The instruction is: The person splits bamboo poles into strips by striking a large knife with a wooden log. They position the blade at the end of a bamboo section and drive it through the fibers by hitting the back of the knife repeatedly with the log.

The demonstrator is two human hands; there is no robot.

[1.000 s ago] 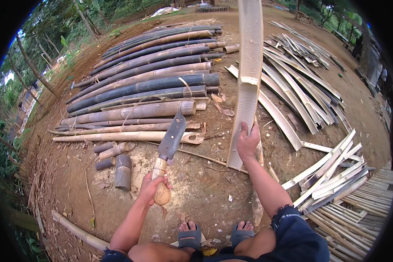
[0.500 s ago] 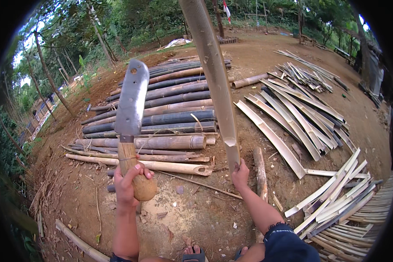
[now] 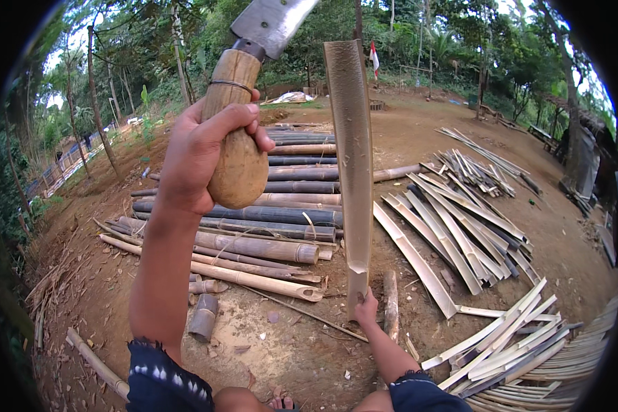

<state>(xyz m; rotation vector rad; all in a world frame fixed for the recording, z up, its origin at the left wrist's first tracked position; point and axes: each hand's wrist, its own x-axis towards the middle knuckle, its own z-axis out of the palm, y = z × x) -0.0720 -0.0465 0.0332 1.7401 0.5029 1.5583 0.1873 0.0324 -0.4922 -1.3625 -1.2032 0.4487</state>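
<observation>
bamboo pole (image 3: 96,364), pale and slim, lies at the lower left. right of it, short bamboo sections (image 3: 204,317) lie on the dirt. the left hand (image 3: 202,147) is raised high, fingers wrapped closely round the bulbous wooden handle (image 3: 239,172) of a machete (image 3: 238,72), its blade running up past the top edge. beyond and below are stacked poles (image 3: 275,247), dark and tan, mostly whole by their look. near the middle, a half-bamboo (image 3: 350,151) stands nearly upright, hollow face toward the wearer. the right hand (image 3: 367,309) grips it near its lower end, thumb on the hollow side, other fingers mostly hidden. just right is a round log (image 3: 391,302), then split halves (image 3: 419,261) and pale strips (image 3: 487,324) in heaps.

the work looks partway along: the right-hand heaps are split, the held piece is opened but not in strips, and the stack seems unsplit. no container is distinguishable; the half-bamboo's trough shows only a pale node ridge.
</observation>
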